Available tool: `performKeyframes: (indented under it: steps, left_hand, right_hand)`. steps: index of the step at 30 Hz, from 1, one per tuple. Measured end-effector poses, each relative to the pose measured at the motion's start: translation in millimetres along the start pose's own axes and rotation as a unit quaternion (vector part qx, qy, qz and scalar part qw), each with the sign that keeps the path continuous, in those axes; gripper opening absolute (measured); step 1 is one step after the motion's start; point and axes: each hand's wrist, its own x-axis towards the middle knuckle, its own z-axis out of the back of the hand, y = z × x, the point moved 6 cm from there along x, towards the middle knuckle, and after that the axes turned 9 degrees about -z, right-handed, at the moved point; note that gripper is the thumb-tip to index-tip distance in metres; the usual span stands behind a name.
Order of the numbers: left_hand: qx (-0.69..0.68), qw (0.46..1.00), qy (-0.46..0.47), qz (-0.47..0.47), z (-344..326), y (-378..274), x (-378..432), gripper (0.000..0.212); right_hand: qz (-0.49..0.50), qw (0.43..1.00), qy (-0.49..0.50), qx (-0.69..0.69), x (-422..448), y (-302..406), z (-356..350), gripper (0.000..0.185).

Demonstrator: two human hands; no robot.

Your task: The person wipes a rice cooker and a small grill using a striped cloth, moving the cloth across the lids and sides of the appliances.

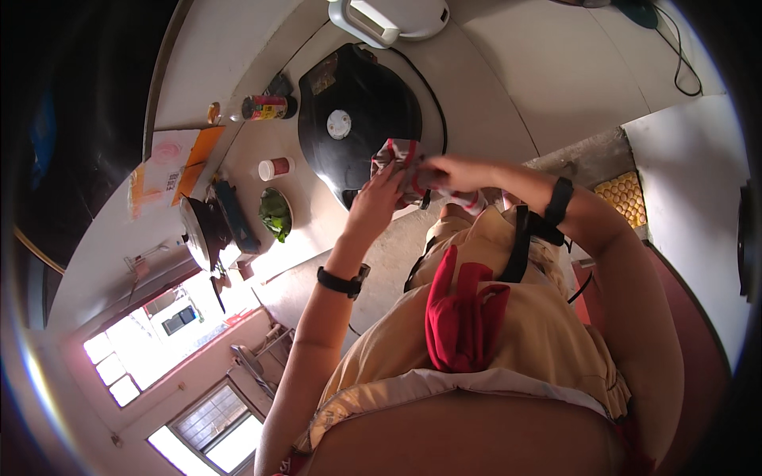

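A grey cloth with red stripes (411, 153) is bunched between my hands at the front edge of a black appliance with a rounded lid (369, 101). My left hand (381, 193) rests on the cloth's near side, its fingers over the fabric. On the other side my right hand (455, 172) grips the cloth, slightly blurred; part of the fabric hangs below it. A round pale disc (339, 124) sits on the black lid.
Left of the appliance stand a labelled bottle (268, 107), a small white-lidded jar (276, 169) and a bowl of green leaves (275, 215). A lidded wok (202, 232) stands farther left. Beyond the appliance is a white handled device (417, 18); a black cord (437, 101) curves alongside.
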Motion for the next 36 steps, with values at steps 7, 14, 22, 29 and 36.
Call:
performKeyframes:
  steps: [7, 14, 22, 29, 36]
  left_hand:
    - [0.201, 0.946, -0.251, 0.031, 95, 40, 35, 0.041]
    - [0.076, 0.964, -0.248, 0.051, 41, 119, 40, 0.044]
    - [0.068, 0.981, -0.181, 0.03, -24, 40, -53, 0.042]
    - [0.127, 0.967, -0.207, 0.08, -13, 58, -40, 0.05]
    - [0.088, 0.961, -0.251, 0.08, 28, 113, 18, 0.053]
  right_hand:
    - [0.152, 0.879, -0.366, -0.264, 61, 102, 79, 0.029]
    - [0.118, 0.836, -0.313, -0.435, 127, 62, 73, 0.033]
    - [0.201, 0.838, -0.176, -0.476, 25, 49, -20, 0.031]
    - [0.114, 0.841, -0.149, -0.507, 56, 61, -11, 0.04]
    - [0.03, 0.856, -0.23, -0.462, 123, 66, 43, 0.047]
